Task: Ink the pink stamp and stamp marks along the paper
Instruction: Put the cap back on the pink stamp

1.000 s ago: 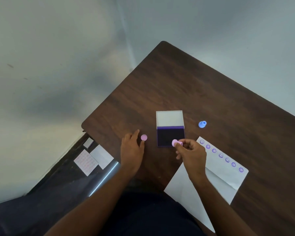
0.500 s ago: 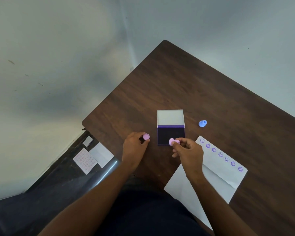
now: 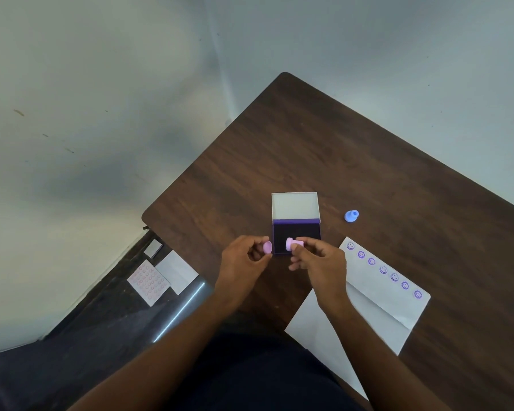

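Pink stamp [image 3: 293, 243] is pinched sideways in the right hand [image 3: 319, 262], thumb and fingertips closed round its stem, hovering right over the near edge of the open ink pad [image 3: 296, 236]. What's changed in the last second: the left hand [image 3: 244, 262] was flat on the bench [image 3: 324, 149] next to the little pink cap [image 3: 267, 248], and now it's lifted the cap, curled fingers pinching it, and brought it up close to the stamp. The two pink bits are just beside each other, not touching yet.

My read is the cap is about to go back on, or it only just came off. Can't tell which from this alone. The paper [image 3: 377, 304], by the right edge of the bench, already has a row of seven purple marks [image 3: 383, 269] running along its far edge, so the stamping looks mostly or fully done. A blue stamp [image 3: 351, 215] sits on its own, beyond the paper and to the right of the pad.

Can't see if the stamp face is inked from here.
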